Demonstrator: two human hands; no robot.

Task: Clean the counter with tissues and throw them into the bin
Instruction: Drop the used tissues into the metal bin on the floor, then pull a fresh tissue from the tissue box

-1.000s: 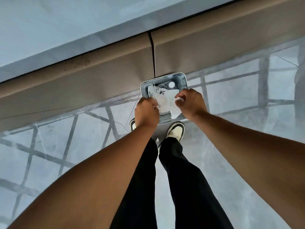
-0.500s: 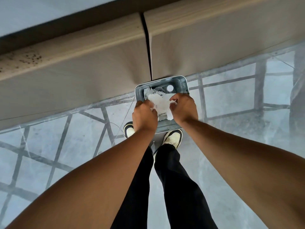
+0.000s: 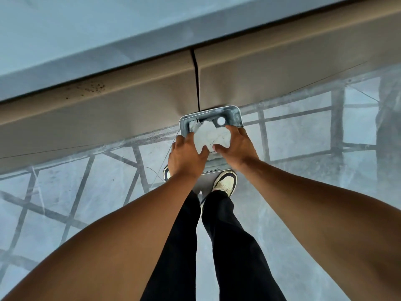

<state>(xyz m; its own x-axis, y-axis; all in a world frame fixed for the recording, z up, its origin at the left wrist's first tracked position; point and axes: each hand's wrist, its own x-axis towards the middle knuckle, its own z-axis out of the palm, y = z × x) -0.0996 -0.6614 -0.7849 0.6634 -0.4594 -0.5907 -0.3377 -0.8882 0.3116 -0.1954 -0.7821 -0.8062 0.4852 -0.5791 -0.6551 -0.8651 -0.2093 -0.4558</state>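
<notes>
between both hands (image 3: 188, 153) (image 3: 236, 146), tissues (image 3: 211, 135)

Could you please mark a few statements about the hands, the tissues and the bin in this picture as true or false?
1. Both hands are over the open bin. True.
2. The bin stands on top of the counter. False: it stands on the floor, against the cabinet front below the counter.
3. The white tissues lie between the left hand and the right hand. True.
4. The right hand is clenched in a fist. False: its fingers are spread open at the edge of the tissues.
5. The person is barefoot. False: a light shoe shows just below the bin.
</notes>
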